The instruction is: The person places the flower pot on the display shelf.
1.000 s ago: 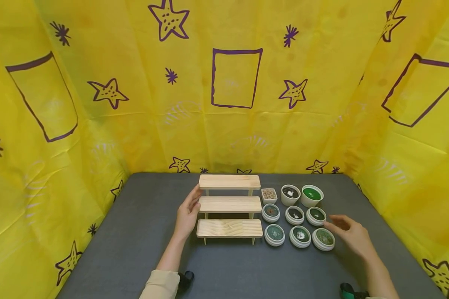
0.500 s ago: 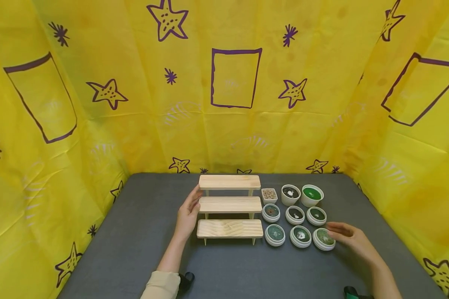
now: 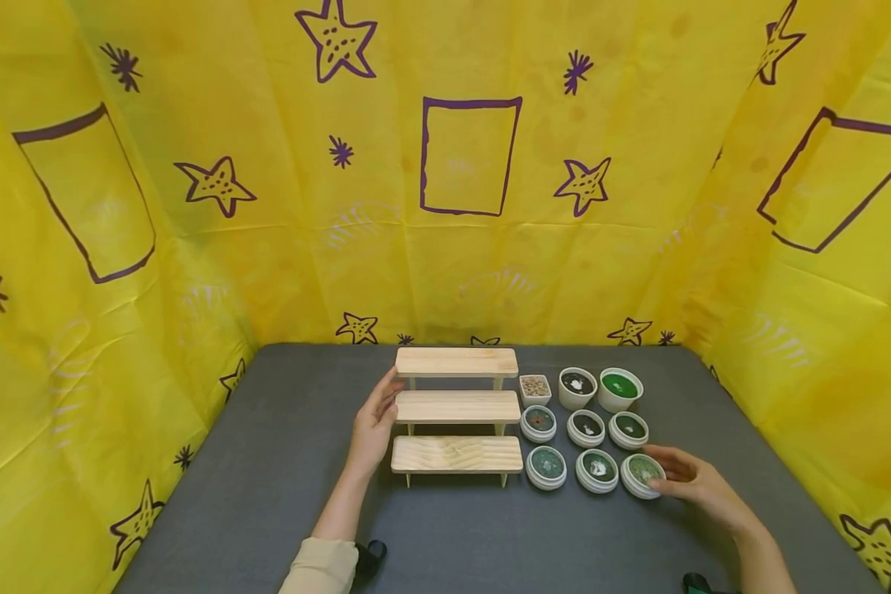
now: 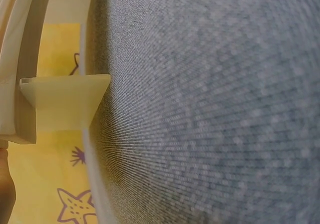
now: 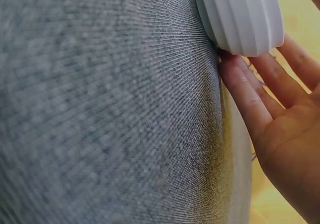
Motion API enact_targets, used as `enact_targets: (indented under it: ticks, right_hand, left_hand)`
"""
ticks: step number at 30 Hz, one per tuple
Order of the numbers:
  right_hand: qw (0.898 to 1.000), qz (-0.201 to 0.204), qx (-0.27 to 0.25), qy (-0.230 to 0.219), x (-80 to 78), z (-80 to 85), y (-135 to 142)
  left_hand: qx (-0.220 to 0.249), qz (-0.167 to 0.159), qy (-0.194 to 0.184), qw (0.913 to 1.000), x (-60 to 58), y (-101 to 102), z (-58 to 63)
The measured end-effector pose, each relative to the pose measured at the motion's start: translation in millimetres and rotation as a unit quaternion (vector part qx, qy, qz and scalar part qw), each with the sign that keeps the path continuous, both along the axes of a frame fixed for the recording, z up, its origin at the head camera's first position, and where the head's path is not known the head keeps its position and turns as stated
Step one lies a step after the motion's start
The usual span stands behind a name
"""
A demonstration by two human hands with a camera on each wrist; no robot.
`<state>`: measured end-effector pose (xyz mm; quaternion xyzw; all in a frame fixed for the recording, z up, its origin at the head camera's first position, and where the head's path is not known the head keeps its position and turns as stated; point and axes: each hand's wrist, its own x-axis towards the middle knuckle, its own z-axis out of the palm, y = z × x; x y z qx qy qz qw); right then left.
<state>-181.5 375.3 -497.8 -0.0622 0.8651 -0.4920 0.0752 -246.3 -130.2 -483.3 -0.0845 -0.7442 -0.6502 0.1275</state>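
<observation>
A three-tier wooden display stand (image 3: pixel 456 406) stands mid-table in the head view. My left hand (image 3: pixel 371 427) rests along its left side, thumb at the middle tier's end. The left wrist view catches the underside of a wooden step (image 4: pixel 26 83), a pale support (image 4: pixel 65 101) and a bit of a finger at the left edge. At the front right corner of the pot group, my right hand (image 3: pixel 701 488) is around a white pot (image 3: pixel 629 487) with a mottled green filling. In the right wrist view, extended fingers (image 5: pixel 247 96) touch this ribbed pot (image 5: pixel 242 18) low on its side.
Several white pots with green or dark fillings stand in rows right of the stand, among them a taller bright-green one (image 3: pixel 619 386). A square dish of pebbles (image 3: pixel 535 388) sits behind. Yellow cloth walls (image 3: pixel 460 264) surround the grey table (image 3: pixel 475 544).
My right hand has come down from beside the middle-row pot to the front right pot, its thumb now over that pot's rim. The left hand stays at the stand.
</observation>
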Motion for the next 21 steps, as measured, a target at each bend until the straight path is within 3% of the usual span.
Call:
enact_targets:
  ticks: [6,17,21]
  right_hand:
    - [1.0,0.003,-0.016,0.003,0.0,-3.4,-2]
    - [0.997,0.031,-0.053,0.049,0.4,-13.1,0]
    - [0.998,0.019,-0.056,0.038,0.5,-12.5,-2]
  left_hand:
    - [0.003,-0.001,-0.002,1.0,0.8,0,0.8]
    - [0.006,-0.004,-0.001,1.0,0.5,-1,0.3]
    - [0.008,-0.004,0.001,1.0,1.4,0,1.6]
